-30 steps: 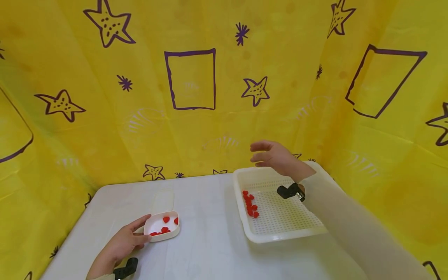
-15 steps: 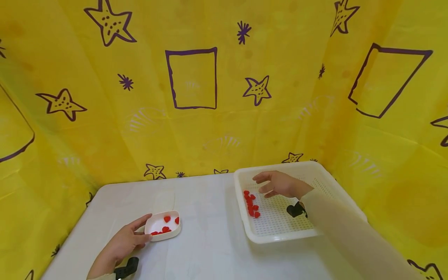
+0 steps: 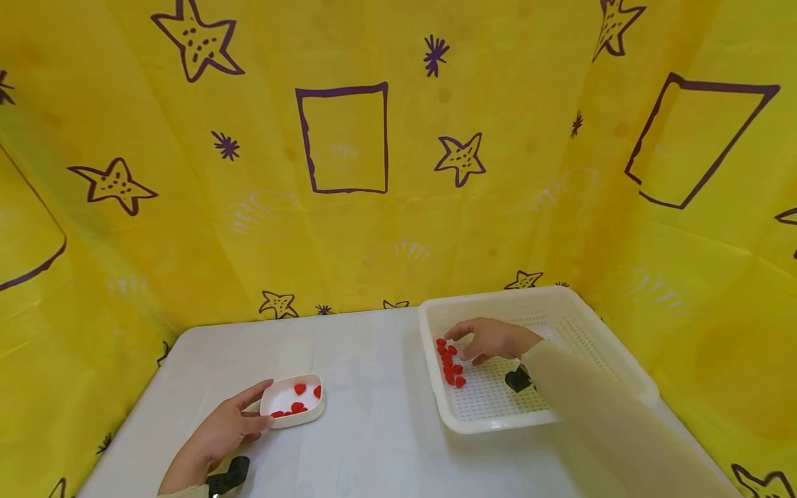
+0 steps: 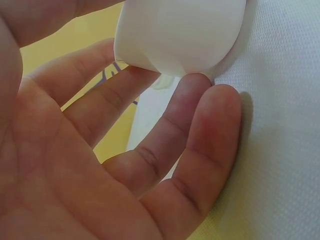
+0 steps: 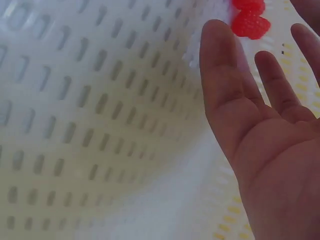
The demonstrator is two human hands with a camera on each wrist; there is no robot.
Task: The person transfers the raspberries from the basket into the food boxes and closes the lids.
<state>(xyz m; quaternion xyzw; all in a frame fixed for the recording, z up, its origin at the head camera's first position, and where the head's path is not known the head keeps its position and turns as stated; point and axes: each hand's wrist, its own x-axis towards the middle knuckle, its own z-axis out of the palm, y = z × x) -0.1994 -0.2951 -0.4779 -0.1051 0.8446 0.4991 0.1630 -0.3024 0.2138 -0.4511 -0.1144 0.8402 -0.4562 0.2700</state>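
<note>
On the left of the table, a small white box (image 3: pixel 280 396) holds several red raspberries (image 3: pixel 297 407). My left hand (image 3: pixel 219 430) grips its left end between thumb and fingers; in the left wrist view the box's smooth side (image 4: pixel 175 35) meets the fingertips, while two other fingers lie below it. My right hand (image 3: pixel 492 339) is inside the white perforated basket (image 3: pixel 457 425), fingers spread and bent a little. Its fingertips are beside a cluster of raspberries (image 3: pixel 449 366) along the basket's left wall. In the right wrist view, raspberries (image 5: pixel 250 22) appear beyond the fingers, with nothing held.
A pale, flat rectangular piece (image 3: pixel 295 356) lies behind the small box. The white tabletop (image 3: pixel 367 415) extends between box and basket. A yellow printed curtain (image 3: pixel 349 256) hangs along the back and both sides, close to the basket's far edge.
From above the basket's back rim, my right hand has come down into the basket and nearer the raspberries. My left hand keeps its hold on the box.
</note>
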